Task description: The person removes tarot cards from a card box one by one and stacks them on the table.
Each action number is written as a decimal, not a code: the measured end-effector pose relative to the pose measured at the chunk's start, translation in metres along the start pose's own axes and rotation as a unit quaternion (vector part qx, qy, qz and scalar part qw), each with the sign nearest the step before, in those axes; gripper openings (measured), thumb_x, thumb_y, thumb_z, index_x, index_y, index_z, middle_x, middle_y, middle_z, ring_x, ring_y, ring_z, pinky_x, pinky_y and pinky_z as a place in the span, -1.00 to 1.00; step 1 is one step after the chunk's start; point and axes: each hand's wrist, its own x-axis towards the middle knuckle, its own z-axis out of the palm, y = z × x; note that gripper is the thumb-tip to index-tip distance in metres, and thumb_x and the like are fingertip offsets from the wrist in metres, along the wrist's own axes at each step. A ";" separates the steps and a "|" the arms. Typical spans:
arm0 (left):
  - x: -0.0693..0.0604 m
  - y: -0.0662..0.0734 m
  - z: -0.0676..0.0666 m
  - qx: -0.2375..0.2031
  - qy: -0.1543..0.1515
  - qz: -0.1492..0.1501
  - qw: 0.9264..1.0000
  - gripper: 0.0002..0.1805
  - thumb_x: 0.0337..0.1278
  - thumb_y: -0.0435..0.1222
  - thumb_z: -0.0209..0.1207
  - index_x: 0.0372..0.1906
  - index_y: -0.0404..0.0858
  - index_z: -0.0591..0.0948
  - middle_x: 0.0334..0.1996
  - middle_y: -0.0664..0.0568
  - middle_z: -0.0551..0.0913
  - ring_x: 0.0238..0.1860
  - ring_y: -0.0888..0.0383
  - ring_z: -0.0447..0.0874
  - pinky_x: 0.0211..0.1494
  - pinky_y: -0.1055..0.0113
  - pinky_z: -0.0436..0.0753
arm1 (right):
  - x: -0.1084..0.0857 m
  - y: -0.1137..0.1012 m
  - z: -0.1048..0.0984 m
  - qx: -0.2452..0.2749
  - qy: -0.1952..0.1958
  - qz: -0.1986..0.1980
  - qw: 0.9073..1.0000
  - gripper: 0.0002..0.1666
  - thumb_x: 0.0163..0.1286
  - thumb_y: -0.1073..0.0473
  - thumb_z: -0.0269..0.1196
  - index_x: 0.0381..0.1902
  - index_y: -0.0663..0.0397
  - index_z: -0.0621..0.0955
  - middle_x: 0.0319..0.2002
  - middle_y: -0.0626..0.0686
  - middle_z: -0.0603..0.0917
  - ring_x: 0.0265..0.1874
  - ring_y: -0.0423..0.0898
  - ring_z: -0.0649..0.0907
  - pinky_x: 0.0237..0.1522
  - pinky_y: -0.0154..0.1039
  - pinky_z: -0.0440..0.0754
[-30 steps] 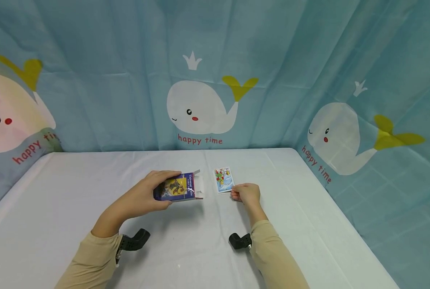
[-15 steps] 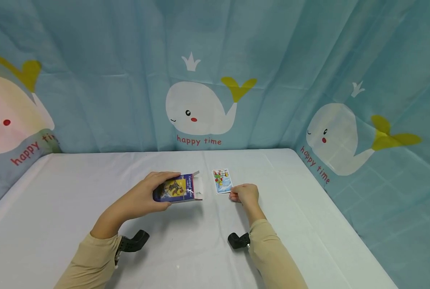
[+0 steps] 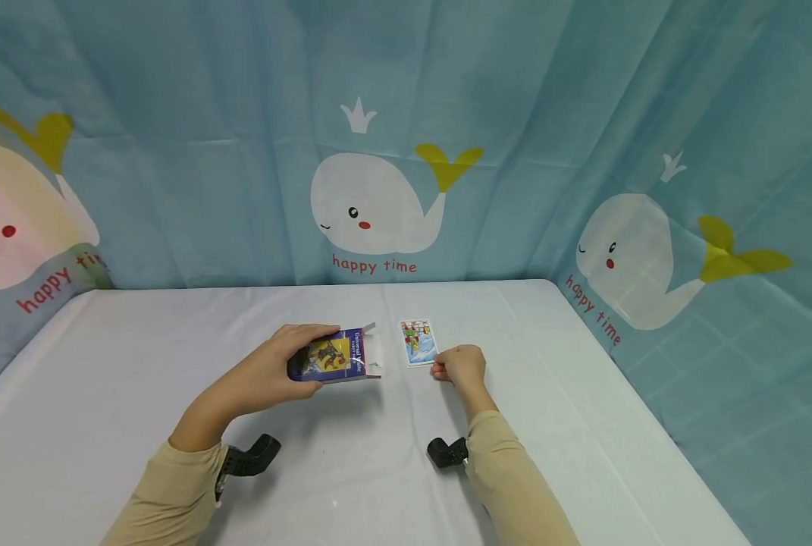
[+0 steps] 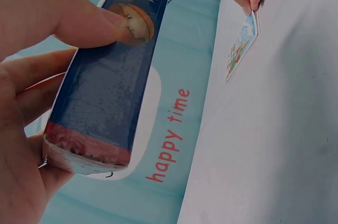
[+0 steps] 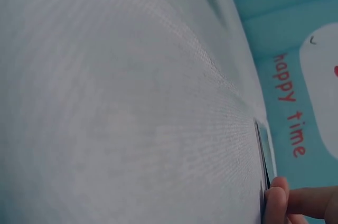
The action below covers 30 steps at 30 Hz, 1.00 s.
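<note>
- Very little had moved since the earlier frames: the whole head view had slid slightly left, so most of the drift of the hands was probably the camera's; at most, the white-bordered rectangular card with a red, green and blue print (image 3: pixel 417 343) had settled slightly toward the right hand (image 3: pixel 463 364).
- That suggested a careful pause in the handling, with card and box still apart.
- The right hand pinched the card at its near right corner, fingers curled under; the card was right of the middle of the white cloth-covered table (image 3: pixel 139 341), toward its far edge. Whether it lay fully flat could not be told.
- The left hand (image 3: pixel 269 373) gripped a glossy navy-blue cardboard box with a yellow picture panel (image 3: pixel 332 356), thumb along the near side, fingers over the far side. The box was held above the table, left of the card, its open end and pale flaps facing it.
- In the left wrist view, the box was a slim, straight-sided block with a shiny, faintly wrinkled surface and a red band at one end; the card was thin, its paired edges hinting at more than one layer.
- The tablecloth was matt, finely woven and softly creased.
</note>
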 end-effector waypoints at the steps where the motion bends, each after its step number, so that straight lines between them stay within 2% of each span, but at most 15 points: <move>1: 0.000 0.000 0.000 0.000 0.000 0.001 1.000 -0.20 0.02 -0.30 0.39 0.43 -0.10 0.39 0.34 -0.11 0.44 0.18 -0.04 0.37 0.05 0.06 0.54 | 0.000 0.000 0.000 -0.004 0.000 0.000 1.000 -0.97 0.21 0.50 0.24 -0.40 0.40 0.57 -0.81 -0.04 0.56 -0.86 -0.32 0.55 -0.68 -0.46 0.55; 6: 0.000 0.001 -0.001 0.001 0.001 0.003 1.000 -0.21 0.01 -0.32 0.39 0.43 -0.07 0.40 0.33 -0.10 0.45 0.17 -0.03 0.37 0.05 0.06 0.54 | -0.001 -0.002 0.000 -0.021 0.001 0.001 1.000 -0.95 0.24 0.48 0.24 -0.41 0.36 0.55 -0.79 -0.03 0.56 -0.85 -0.32 0.55 -0.67 -0.46 0.55; 15: 0.000 0.002 -0.001 0.002 -0.001 0.002 1.000 -0.20 0.02 -0.33 0.38 0.43 -0.09 0.39 0.35 -0.12 0.43 0.20 -0.06 0.37 0.08 0.02 0.53 | -0.001 -0.003 0.001 -0.029 0.002 -0.006 1.000 -0.97 0.22 0.48 0.24 -0.38 0.42 0.58 -0.78 -0.01 0.58 -0.84 -0.30 0.56 -0.67 -0.43 0.57; 21: -0.001 0.002 -0.001 0.000 -0.002 0.002 1.000 -0.20 0.01 -0.31 0.39 0.44 -0.08 0.39 0.35 -0.12 0.44 0.19 -0.05 0.37 0.07 0.04 0.54 | -0.002 -0.003 0.001 -0.037 0.001 -0.011 0.999 -0.97 0.21 0.49 0.22 -0.42 0.42 0.57 -0.78 0.00 0.58 -0.85 -0.30 0.56 -0.67 -0.44 0.57; 30: 0.000 0.002 0.001 -0.002 -0.001 0.001 1.000 -0.20 0.01 -0.32 0.39 0.43 -0.08 0.40 0.34 -0.12 0.44 0.18 -0.04 0.37 0.05 0.06 0.55 | -0.003 0.003 -0.004 0.025 -0.002 -0.017 1.000 -0.88 0.22 0.47 0.27 -0.29 0.51 0.61 -0.77 -0.01 0.60 -0.81 -0.29 0.60 -0.61 -0.43 0.61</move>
